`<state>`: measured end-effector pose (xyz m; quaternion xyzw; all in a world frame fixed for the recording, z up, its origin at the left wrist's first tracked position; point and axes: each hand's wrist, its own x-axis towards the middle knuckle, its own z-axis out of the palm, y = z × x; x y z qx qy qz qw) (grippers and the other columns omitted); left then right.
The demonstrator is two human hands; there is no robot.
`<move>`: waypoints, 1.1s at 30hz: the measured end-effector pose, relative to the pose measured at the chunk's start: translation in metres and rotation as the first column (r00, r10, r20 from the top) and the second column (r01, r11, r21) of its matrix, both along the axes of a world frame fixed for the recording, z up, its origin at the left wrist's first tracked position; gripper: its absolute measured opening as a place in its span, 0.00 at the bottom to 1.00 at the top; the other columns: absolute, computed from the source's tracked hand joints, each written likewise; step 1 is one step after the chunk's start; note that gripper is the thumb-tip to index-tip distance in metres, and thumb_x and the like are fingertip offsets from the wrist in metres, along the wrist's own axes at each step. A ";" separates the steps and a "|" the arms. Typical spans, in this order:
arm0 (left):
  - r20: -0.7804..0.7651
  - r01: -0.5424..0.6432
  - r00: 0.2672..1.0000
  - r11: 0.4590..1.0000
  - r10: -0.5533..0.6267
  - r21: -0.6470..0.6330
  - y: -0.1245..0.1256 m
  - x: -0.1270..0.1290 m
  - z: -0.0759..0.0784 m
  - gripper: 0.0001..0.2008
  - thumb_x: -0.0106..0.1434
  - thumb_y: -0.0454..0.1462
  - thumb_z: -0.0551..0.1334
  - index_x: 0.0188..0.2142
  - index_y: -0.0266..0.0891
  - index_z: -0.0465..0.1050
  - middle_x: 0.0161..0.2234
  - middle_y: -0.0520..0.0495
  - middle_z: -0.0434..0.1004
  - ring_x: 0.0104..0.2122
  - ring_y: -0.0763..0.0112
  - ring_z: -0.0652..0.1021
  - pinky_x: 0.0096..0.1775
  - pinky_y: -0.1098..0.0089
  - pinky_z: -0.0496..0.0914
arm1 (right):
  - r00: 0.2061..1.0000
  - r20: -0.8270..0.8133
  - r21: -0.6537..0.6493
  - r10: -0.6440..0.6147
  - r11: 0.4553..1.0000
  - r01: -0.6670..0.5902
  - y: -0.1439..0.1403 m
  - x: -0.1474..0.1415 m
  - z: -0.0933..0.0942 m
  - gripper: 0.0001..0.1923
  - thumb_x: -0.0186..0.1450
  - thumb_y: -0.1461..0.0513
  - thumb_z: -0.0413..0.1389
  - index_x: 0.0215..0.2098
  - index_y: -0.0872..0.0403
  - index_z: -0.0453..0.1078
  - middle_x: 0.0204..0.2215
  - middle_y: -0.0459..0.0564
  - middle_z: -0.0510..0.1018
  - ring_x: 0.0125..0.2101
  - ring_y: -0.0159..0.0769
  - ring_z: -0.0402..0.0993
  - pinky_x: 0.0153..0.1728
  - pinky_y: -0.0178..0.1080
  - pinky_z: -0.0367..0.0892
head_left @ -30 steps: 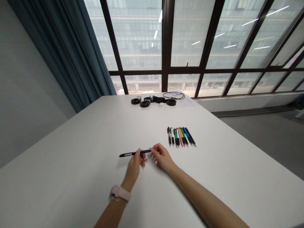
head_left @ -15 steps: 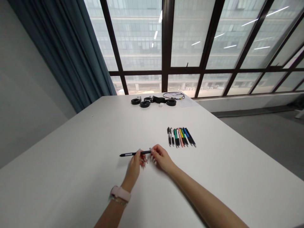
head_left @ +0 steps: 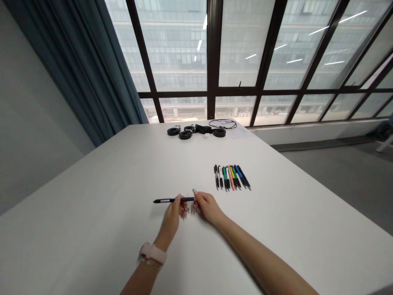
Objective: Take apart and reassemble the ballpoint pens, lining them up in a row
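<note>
Both hands hold one black pen level just above the desk, the left hand pinching its middle and the right hand pinching its end, while the row of pens beyond the black pen lies untouched.

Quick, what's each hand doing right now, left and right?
Left hand: closed on the slim black pen, held level above the white table.
Right hand: fingertips pinching the same pen's end.
</note>
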<state>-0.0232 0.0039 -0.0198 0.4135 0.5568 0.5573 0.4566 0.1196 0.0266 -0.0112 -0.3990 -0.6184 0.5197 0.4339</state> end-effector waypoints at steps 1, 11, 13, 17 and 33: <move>0.002 0.000 1.000 1.000 0.000 -0.002 0.000 0.000 0.000 0.26 0.53 0.59 0.57 0.23 0.38 0.67 0.17 0.52 0.69 0.18 0.73 0.67 0.21 0.72 0.61 | 1.000 -0.007 -0.011 0.000 1.000 0.000 0.000 0.000 0.000 0.31 0.65 0.41 0.42 0.17 0.54 0.61 0.14 0.42 0.63 0.18 0.28 0.60 0.25 0.33 0.58; 0.085 0.012 0.996 1.000 -0.013 0.005 0.001 -0.002 -0.004 0.24 0.54 0.57 0.58 0.24 0.38 0.68 0.17 0.52 0.69 0.17 0.73 0.67 0.21 0.72 0.60 | 1.000 -0.004 -0.002 -0.007 1.000 0.007 -0.001 0.001 -0.003 0.26 0.64 0.42 0.46 0.21 0.53 0.60 0.17 0.41 0.65 0.20 0.28 0.61 0.24 0.32 0.58; 0.090 0.009 0.996 1.000 -0.009 0.007 0.001 -0.002 -0.004 0.24 0.54 0.57 0.58 0.24 0.38 0.68 0.17 0.52 0.69 0.17 0.73 0.67 0.21 0.72 0.60 | 1.000 0.010 0.000 -0.003 1.000 0.003 -0.001 0.001 -0.004 0.27 0.64 0.42 0.45 0.22 0.54 0.62 0.16 0.41 0.64 0.20 0.28 0.61 0.23 0.32 0.58; 0.079 0.017 0.997 1.000 -0.017 0.008 0.001 -0.002 -0.002 0.24 0.54 0.57 0.58 0.23 0.37 0.68 0.18 0.51 0.69 0.18 0.73 0.68 0.22 0.72 0.61 | 1.000 -0.002 0.029 0.009 1.000 -0.009 -0.002 0.001 -0.001 0.24 0.63 0.42 0.48 0.29 0.53 0.63 0.18 0.40 0.66 0.20 0.28 0.63 0.24 0.32 0.59; 0.083 0.025 0.996 1.000 -0.024 -0.003 0.000 0.002 0.003 0.25 0.52 0.58 0.58 0.21 0.38 0.66 0.16 0.51 0.69 0.17 0.73 0.68 0.20 0.72 0.60 | 0.976 -0.133 0.028 -0.172 0.984 0.178 0.002 0.002 -0.008 0.27 0.65 0.42 0.43 0.32 0.54 0.68 0.23 0.44 0.70 0.22 0.30 0.64 0.26 0.33 0.61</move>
